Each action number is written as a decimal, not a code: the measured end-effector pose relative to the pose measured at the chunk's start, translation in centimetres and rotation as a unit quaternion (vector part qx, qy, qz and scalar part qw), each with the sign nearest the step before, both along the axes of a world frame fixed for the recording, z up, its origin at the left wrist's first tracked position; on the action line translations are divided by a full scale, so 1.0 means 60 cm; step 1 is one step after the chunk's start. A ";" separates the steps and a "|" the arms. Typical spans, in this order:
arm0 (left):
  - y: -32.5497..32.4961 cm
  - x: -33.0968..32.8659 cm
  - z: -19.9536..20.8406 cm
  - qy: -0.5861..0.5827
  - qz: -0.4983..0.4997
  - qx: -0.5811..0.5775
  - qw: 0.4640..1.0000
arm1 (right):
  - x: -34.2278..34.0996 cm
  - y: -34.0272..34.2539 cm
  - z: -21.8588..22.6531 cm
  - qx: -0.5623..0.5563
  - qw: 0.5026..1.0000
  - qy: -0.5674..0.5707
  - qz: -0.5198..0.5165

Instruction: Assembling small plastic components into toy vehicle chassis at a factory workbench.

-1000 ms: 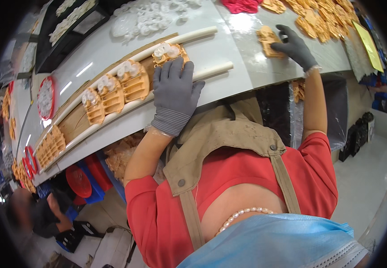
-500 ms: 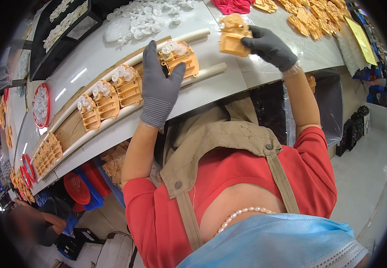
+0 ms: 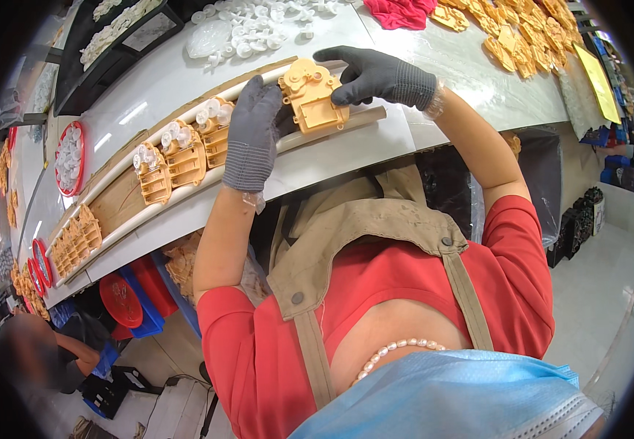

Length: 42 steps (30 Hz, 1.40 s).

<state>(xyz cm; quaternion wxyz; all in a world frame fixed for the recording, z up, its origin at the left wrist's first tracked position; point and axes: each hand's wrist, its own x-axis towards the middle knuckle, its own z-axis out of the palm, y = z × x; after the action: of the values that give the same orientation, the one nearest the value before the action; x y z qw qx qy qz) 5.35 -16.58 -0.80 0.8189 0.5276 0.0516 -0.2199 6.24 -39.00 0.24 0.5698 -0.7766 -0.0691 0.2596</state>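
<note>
An orange plastic housing piece (image 3: 317, 102), flat side with raised round bosses facing up, lies over the rails where a geared housing half sat. My right hand (image 3: 384, 77), gloved in dark grey, grips its right edge, thumb on the face and fingers at the far corner. My left hand (image 3: 252, 135) closes along its left edge; that thumb is partly hidden by the piece. Left of my left hand, open housing halves (image 3: 184, 161) with clear white gears (image 3: 175, 134) stand in a row between two white rails (image 3: 211, 179). The half beneath the held piece is hidden.
Loose white gears (image 3: 254, 29) lie beyond the rails, with a red tray (image 3: 70, 157) of white parts to the left. Orange housings (image 3: 525, 33) pile at the far right near a red cloth (image 3: 401, 11). Another person (image 3: 46, 351) sits at lower left.
My right hand has brought the orange housing piece left and down onto the geared half between the rails. My left hand has drawn its spread fingers closer together beside it.
</note>
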 end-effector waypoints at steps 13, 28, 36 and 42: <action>0.004 0.022 -0.005 0.048 -0.028 -0.010 0.998 | 0.021 -0.034 0.018 0.117 0.993 0.023 0.005; -0.044 0.060 0.000 -0.036 -0.006 0.307 0.951 | -0.008 -0.068 -0.034 0.277 0.957 0.066 -0.059; -0.051 0.061 0.005 0.039 0.002 0.226 0.973 | -0.019 -0.057 -0.030 0.307 0.946 0.074 -0.070; -0.042 0.064 0.005 0.078 -0.024 0.150 0.985 | -0.022 -0.056 -0.044 0.314 0.943 0.080 -0.076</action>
<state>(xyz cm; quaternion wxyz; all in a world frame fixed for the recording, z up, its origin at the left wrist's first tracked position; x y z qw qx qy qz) 9.21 -19.09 -0.49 0.7183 0.6270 0.1355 -0.2694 4.91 -42.36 -2.38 0.8065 -0.5378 -0.0424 0.2419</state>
